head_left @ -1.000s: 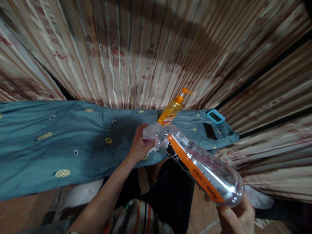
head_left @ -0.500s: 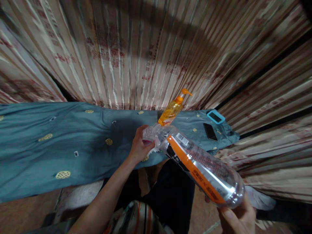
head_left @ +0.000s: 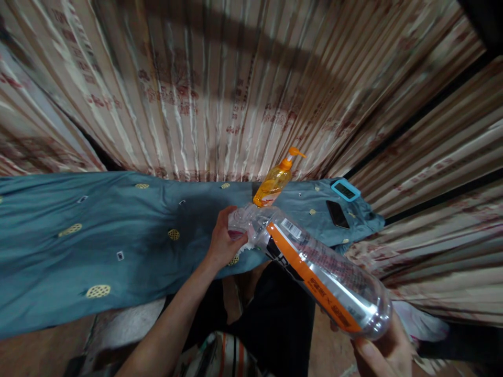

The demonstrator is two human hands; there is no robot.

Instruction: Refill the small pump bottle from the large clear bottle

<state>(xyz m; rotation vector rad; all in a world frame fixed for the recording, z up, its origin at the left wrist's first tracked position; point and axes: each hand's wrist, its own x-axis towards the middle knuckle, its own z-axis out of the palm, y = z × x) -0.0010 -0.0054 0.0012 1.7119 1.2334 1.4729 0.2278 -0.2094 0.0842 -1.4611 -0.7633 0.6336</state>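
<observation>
A large clear plastic bottle (head_left: 322, 277) with an orange and black label lies tilted across the view, its neck end lower left. My right hand (head_left: 381, 348) is closed around its base. At the neck end, my left hand (head_left: 221, 240) grips a small clear plastic container (head_left: 238, 219) with a pinkish tint inside. The bottle's neck meets this container, but I cannot tell whether it is inside or against it. Just beyond them stands an orange pump bottle (head_left: 273, 184) holding amber liquid.
A teal cloth (head_left: 39, 251) with yellow pineapple prints covers the surface. Toward its right end lie a dark phone (head_left: 337, 214) and a blue-framed digital clock (head_left: 346, 189). Pleated patterned curtains (head_left: 176, 78) hang close behind and at the right.
The view has shifted slightly. Both hands keep their hold, and the large bottle and small container stay together at nearly the same angle.
</observation>
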